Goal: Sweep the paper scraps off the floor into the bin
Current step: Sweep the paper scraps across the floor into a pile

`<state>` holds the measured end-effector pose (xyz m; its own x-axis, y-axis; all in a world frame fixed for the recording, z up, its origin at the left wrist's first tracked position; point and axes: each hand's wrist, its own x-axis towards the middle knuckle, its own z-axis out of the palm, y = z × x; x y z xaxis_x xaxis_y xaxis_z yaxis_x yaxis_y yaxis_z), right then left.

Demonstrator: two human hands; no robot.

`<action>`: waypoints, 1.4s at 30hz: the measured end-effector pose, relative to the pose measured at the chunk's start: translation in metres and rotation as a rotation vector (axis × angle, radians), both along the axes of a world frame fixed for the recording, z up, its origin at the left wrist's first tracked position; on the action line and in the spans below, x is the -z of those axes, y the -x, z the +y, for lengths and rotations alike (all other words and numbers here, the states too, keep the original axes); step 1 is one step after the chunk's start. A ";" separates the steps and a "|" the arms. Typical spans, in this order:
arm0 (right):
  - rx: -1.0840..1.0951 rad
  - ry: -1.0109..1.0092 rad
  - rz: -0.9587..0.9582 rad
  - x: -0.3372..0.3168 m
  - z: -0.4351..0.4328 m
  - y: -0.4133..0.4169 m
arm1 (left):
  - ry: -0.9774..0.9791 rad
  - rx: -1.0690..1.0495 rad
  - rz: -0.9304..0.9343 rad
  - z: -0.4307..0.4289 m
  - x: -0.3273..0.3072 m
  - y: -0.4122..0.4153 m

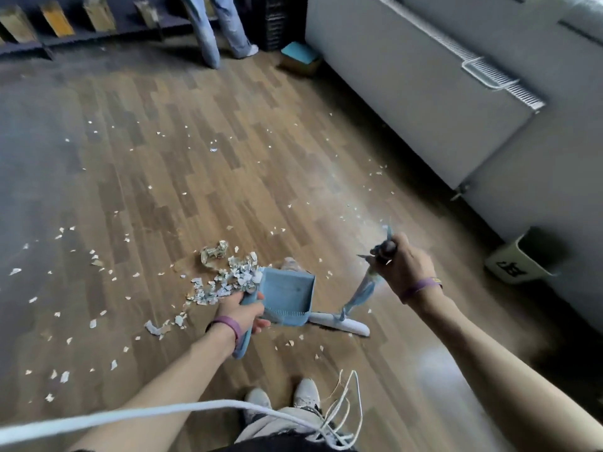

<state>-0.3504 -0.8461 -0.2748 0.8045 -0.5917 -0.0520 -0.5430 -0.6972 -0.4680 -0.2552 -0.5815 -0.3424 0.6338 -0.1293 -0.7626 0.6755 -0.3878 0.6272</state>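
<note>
- The floor is wood-pattern laminate in mixed brown strips, greyer and dimmer toward the left.
- A long pale radiator with a grille along its top runs down the right side, mounted on a grey wall.
- A dark low rack lines the far edge, with wooden blocks standing on it.
- Someone's jeans-clad legs stand beside dark stacked crates.
- A teal-topped box sits near the radiator's far end.
- Soft light glares on the boards at lower right.
</note>
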 end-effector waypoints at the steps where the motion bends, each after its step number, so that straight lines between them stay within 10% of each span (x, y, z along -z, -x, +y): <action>1: 0.055 0.015 -0.004 0.001 -0.011 0.008 | 0.012 0.018 0.000 -0.010 -0.001 0.003; 19: 0.424 -0.058 -0.142 0.057 -0.150 0.056 | -0.020 0.203 0.061 -0.119 0.007 0.043; 42: 0.104 -0.466 0.637 0.154 -0.083 -0.044 | -0.133 0.288 0.065 -0.088 0.038 -0.019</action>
<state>-0.3067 -0.9291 -0.4286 0.4783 -0.4662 -0.7442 -0.8560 -0.4367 -0.2766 -0.2365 -0.6699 -0.3800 0.5354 -0.1928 -0.8223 0.5626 -0.6447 0.5175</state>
